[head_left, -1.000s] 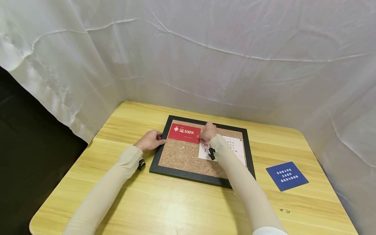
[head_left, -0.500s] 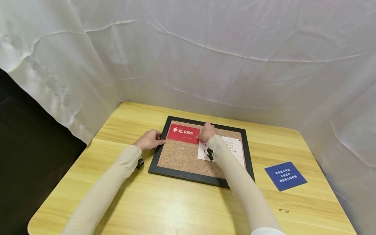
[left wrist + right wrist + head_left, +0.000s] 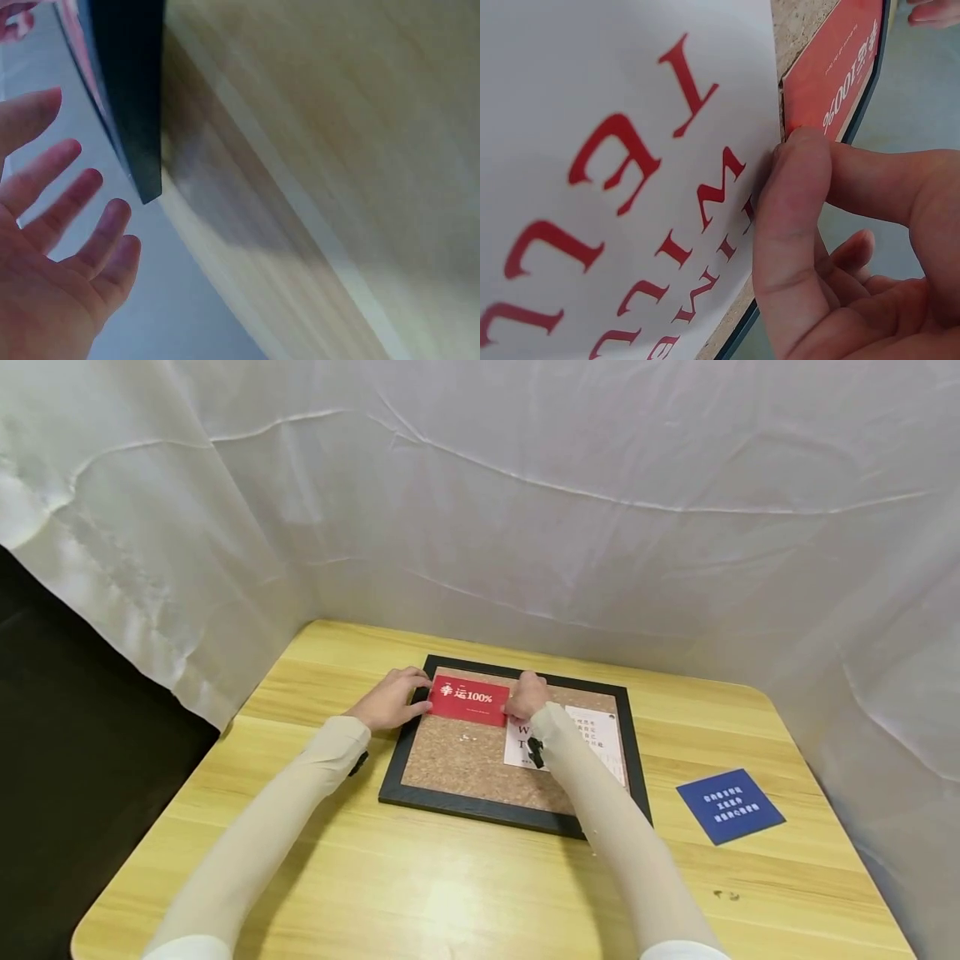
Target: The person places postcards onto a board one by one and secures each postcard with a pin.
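A red card with pale lettering lies on the upper left of a corkboard, inside its black frame. My right hand pinches the card's right edge between thumb and index finger; the right wrist view shows the fingertips meeting at the corner of the red card. At the card's left edge is my left hand, thumb and fingers spread over the frame's left side. In the left wrist view the fingers of the left hand are loosely extended beside the frame. Whether they touch the card is unclear.
A white printed card lies on the board's right half, partly behind my right forearm. To the right, a blue card rests on the wooden table, with small dark bits nearer me. A pale curtain hangs behind.
My left hand has shifted up and right from the frame's left side to the red card's left edge, its fingers spreading. The right hand stays at the card's right edge.
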### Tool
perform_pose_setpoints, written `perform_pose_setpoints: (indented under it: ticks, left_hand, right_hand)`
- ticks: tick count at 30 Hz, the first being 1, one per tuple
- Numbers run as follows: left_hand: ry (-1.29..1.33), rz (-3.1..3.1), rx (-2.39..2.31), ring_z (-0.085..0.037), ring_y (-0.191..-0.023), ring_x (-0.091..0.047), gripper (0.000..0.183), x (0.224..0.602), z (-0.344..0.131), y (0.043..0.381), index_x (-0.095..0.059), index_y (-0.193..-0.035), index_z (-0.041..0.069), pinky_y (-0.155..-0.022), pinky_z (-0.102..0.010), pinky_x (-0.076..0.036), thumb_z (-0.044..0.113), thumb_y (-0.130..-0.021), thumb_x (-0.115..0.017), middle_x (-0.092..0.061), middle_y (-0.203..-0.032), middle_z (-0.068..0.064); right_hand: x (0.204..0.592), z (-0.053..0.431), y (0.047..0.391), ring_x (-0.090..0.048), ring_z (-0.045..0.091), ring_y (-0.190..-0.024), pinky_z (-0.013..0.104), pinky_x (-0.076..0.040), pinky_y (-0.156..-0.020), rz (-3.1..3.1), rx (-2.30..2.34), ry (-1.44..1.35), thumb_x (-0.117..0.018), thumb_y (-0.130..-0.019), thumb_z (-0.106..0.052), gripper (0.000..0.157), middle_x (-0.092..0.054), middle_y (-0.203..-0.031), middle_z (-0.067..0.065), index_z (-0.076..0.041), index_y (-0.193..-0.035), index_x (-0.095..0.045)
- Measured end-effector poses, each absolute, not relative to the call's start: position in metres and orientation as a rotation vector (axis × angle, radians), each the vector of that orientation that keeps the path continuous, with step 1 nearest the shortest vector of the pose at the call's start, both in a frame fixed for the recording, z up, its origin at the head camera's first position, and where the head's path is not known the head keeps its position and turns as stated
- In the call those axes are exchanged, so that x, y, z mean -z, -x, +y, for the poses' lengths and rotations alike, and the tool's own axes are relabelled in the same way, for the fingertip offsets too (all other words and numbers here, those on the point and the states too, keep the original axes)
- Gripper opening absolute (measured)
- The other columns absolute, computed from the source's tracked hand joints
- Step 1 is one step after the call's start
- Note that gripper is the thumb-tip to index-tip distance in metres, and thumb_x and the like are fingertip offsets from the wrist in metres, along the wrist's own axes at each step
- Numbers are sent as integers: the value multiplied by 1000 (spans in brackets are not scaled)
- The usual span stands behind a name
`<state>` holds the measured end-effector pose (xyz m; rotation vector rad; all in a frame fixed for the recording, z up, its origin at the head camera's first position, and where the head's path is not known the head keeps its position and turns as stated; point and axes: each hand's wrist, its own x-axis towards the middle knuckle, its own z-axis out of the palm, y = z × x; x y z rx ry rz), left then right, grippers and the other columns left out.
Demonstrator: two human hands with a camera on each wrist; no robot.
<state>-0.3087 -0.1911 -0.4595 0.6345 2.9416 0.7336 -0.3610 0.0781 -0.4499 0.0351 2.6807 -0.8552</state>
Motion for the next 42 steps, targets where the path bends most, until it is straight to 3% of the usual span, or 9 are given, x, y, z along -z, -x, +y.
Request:
perform_pose_setpoints:
  ticks: [11,28,36,42]
  left_hand:
    - [-764,2899,-565,-41,-140,-48,41,470,-194,310,-66,-137,3,-122,-55,-35,25,-102,-67,-55,-152,-18]
    - [-854,2939,-536,-41,-137,-52,32,468,-193,311,-70,-129,2,-118,-54,-41,20,-104,-63,-61,-147,-17]
    - [-779,2930,-526,-40,-136,-52,29,467,-187,313,-72,-125,2,-118,-52,-41,18,-102,-66,-61,-146,-17]
    - [-785,2937,-544,-40,-136,-52,29,466,-187,317,-72,-125,1,-118,-53,-41,18,-102,-66,-62,-146,-17]
  right_hand:
    - [451,75,359,-66,18,-56,22,-54,-48,2676,845,-56,-83,-84,-7,19,-70,-77,16,3,-90,-69]
    - [451,81,361,-63,14,-49,24,-56,-50,2612,907,-28,-81,-87,-8,23,-66,-65,9,-2,-77,-62]
    - [437,99,356,-67,16,-56,33,-64,-65,2515,1078,96,-71,-98,-15,30,-71,-69,9,-5,-72,-60]
    - [411,126,345,-69,19,-67,43,-65,-80,2545,1131,147,-66,-102,-19,21,-72,-82,13,-2,-90,-61]
